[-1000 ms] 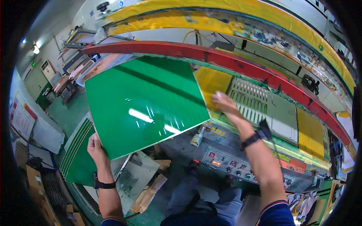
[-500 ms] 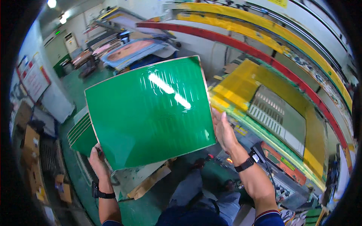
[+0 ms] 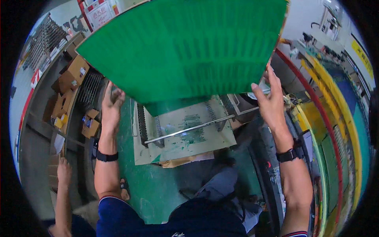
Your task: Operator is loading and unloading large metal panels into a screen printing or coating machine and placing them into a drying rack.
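A large, glossy green panel [image 3: 177, 51] with a thin copper-coloured edge is held up in front of me by both hands. At its lower left edge, the fingers of my left hand [image 3: 111, 104] are closed on it. My right hand [image 3: 272, 98] grips the right edge near the lower corner, thumb in front. Below the panel stands a slotted rack [image 3: 158, 130] with rows of coiled teeth and a metal crossbar [image 3: 189, 129]. The rack's pale base board [image 3: 181, 148] carries green smears. The panel hides the rack's far part.
On the left, a shelf holds cardboard boxes [image 3: 71, 75] and a wire grid [image 3: 90, 89]. Another person's hand [image 3: 64, 172] is beside it. A machine with a red bar [image 3: 312, 93] and yellow beams [image 3: 347, 106] stands on the right. The floor [image 3: 146, 197] is green.
My view has turned left, away from the printing machine toward the rack. The panel is now raised higher in view, both hands still on it. Another person's arm has appeared at left.
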The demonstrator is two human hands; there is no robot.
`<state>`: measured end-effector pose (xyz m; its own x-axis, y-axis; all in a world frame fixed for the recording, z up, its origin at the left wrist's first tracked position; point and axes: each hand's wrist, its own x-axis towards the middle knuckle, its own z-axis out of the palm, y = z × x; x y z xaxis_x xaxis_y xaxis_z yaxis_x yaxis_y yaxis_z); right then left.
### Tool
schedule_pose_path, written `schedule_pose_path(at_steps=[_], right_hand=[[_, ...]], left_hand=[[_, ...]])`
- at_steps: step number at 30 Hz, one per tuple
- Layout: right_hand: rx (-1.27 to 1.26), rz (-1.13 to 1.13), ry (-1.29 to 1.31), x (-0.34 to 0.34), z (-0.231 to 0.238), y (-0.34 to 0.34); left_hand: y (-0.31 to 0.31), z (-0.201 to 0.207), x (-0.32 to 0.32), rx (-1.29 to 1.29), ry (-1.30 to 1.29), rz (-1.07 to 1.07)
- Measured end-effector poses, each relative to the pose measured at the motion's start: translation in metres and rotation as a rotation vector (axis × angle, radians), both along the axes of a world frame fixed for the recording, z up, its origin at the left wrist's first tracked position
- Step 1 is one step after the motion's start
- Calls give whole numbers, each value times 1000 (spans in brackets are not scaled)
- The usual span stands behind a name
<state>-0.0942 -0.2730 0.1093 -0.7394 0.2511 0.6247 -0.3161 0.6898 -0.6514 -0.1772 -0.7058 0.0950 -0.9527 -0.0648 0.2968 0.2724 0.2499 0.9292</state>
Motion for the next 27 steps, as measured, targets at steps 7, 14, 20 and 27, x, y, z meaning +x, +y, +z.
schedule_pose_path(at_steps=[7, 14, 20, 27], right_hand=[[5, 85, -173, -72, -20, -10], [-52, 137, -441, -122, -49, -27], [-165, 290, -495, -161, -73, -14], [-230, 528, -479, -230, -82, -7]], left_hand=[[-16, -62, -59, 16, -5, 31], [-35, -115, -95, 51, -163, 58], [-56, -145, -123, -97, -94, 51], [-61, -147, -111, -45, -32, 74]])
